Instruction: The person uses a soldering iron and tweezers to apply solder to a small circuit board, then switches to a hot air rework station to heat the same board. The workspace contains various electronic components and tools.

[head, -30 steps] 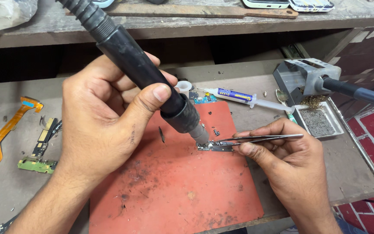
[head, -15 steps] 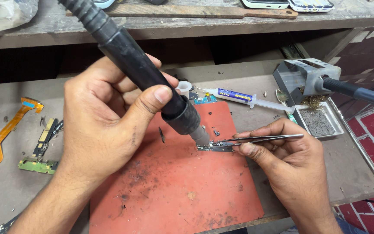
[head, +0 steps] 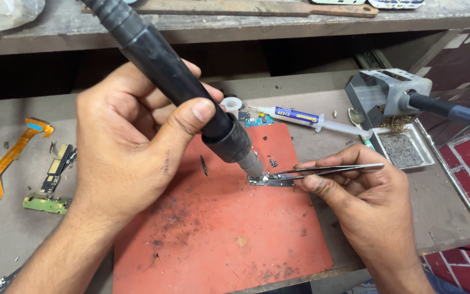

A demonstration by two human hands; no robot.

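Circuit board (head: 270, 179), small and narrow, lies flat on my red mat (head: 218, 234), near the mat's upper right part, just under the metal nozzle of the hot-air tool (head: 191, 92). My left hand (head: 131, 147) comes in from the lower left with the forearm angled up toward the middle; the fingers are curled shut around the black handle, and the thumb presses along its front just above the thick collar. The tool slants down from the top left, its tip close over the left end of the board; I cannot tell whether it touches. My right hand (head: 360, 201) reaches in from the lower right, wrist low, thumb and forefinger pinched closed on a pair of thin metal tweezers (head: 327, 171). The tweezers lie almost level, pointing left, with their tips on the board's right part.

The board looks dark and silvery, with tiny parts on top that are too small to make out. The mat around it is scorched and speckled with dark marks and bits of debris.

Beyond the mat on the bench (head: 311, 98) lies a syringe (head: 311, 118) with a blue label, beside a small white cap (head: 231, 103). Further right stands a grey tool stand (head: 387, 90) with a metal tray (head: 403, 147). At the left lie an orange flex cable (head: 6, 163) and a green board strip (head: 47, 202).
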